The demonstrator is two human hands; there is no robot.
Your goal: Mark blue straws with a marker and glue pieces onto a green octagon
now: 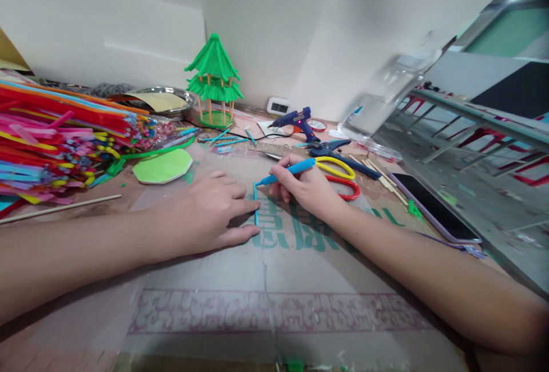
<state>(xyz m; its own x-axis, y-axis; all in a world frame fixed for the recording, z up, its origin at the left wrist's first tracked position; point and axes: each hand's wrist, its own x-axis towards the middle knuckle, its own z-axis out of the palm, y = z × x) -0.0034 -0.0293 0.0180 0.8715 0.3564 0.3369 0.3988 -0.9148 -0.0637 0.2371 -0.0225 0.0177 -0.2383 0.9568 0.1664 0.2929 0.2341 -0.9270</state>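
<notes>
My right hand point(302, 186) is closed around a blue marker pen point(305, 165). The pen's tip points left and meets the far end of a thin blue stick point(256, 214), which lies on a printed translucent sheet point(206, 272). My left hand point(214, 209) rests palm down, its index finger and thumb holding the stick against the sheet. Just beyond my right hand are scissors with yellow and red handles point(334, 167), their blades partly hidden. A light green octagonal piece point(163, 167) lies beyond my left forearm.
A green two-tiered pavilion model point(213, 83) stands at the back. Right of it are a white digital timer point(278, 106), a blue glue gun point(295, 123) and dark blue pliers point(330, 147). Colourful pipe cleaners point(55, 143) are heaped at left; a phone point(433, 206) lies near the right edge.
</notes>
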